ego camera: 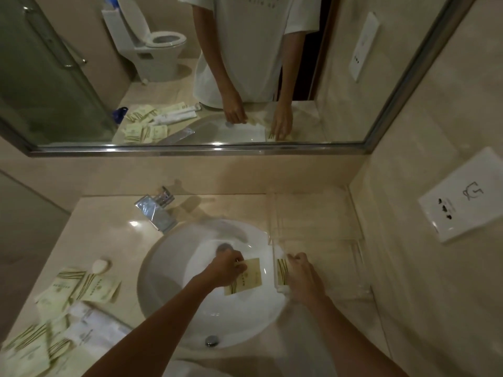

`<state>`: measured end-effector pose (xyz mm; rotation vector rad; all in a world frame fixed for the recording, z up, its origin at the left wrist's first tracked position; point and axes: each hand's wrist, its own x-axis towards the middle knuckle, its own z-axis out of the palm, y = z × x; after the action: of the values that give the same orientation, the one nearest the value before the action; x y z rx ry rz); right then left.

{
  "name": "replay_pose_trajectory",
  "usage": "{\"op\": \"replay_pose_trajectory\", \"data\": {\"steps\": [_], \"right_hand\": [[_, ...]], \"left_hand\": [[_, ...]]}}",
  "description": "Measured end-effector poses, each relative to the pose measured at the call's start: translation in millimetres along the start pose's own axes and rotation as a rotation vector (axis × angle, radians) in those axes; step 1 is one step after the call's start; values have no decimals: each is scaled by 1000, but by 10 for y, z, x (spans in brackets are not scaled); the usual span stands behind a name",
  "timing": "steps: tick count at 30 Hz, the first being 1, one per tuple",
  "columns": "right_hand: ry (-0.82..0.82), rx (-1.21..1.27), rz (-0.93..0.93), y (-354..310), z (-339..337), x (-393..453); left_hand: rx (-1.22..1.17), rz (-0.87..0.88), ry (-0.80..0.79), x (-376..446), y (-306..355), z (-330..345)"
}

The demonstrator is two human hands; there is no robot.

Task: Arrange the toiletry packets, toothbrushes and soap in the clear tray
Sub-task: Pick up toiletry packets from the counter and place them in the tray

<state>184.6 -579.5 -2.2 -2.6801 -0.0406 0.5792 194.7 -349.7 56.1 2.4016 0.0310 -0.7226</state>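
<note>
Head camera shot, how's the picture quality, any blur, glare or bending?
Head view: dim, warm light; the packet pile at lower left is smeared by motion blur; glare spots sit on the faucet and counter; wide-angle distortion bends the mirror frame; the clear tray is hard to make out.

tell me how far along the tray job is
Barely begun. The right hand is setting one packet into the clear tray; the left hand holds another packet over the sink. The packet pile and soap wait on the counter's left side.
</note>
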Motion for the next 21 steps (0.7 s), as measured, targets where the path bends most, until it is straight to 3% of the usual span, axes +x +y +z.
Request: {"op": "replay_pose_trajectory", "data": {"steps": [13, 21], "right_hand": [[-1, 45, -24, 90, 138, -99], [267, 141, 73, 364, -203, -247]], "left_hand": [[-17, 23, -18, 145, 150, 158], [-69, 93, 21, 316, 474, 355]]}}
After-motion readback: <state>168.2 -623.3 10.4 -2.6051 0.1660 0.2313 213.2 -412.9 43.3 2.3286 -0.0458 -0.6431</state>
